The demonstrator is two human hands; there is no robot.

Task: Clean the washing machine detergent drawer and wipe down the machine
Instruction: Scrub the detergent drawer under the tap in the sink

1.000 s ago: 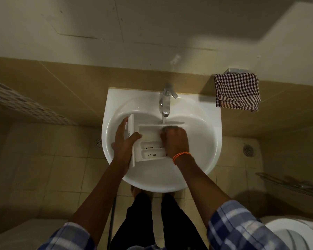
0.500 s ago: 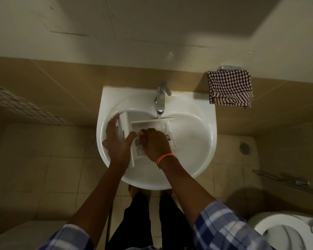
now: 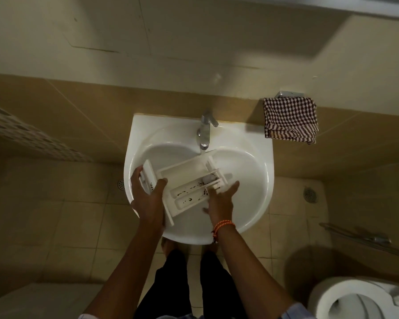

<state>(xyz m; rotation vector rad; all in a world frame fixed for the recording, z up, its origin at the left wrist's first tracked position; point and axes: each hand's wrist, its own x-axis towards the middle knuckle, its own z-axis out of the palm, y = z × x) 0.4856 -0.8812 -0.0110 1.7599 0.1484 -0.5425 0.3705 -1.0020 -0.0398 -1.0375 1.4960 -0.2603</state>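
Right, my left hand (image 3: 148, 199) gripped the detergent drawer (image 3: 189, 180) by its front panel, holding it tilted inside the sink (image 3: 247, 162) just below the tap (image 3: 204, 131). My right hand (image 3: 220, 201) lay open-fingered against the drawer's near side, grasping nothing. Dark specks dotted its compartments.

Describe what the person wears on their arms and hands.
Both forearms are bare, with blue-and-white plaid sleeves rolled up near the elbows. The right wrist carries an orange braided thread band with a short loose end. The left hand and right hand are ungloved, with no rings visible.
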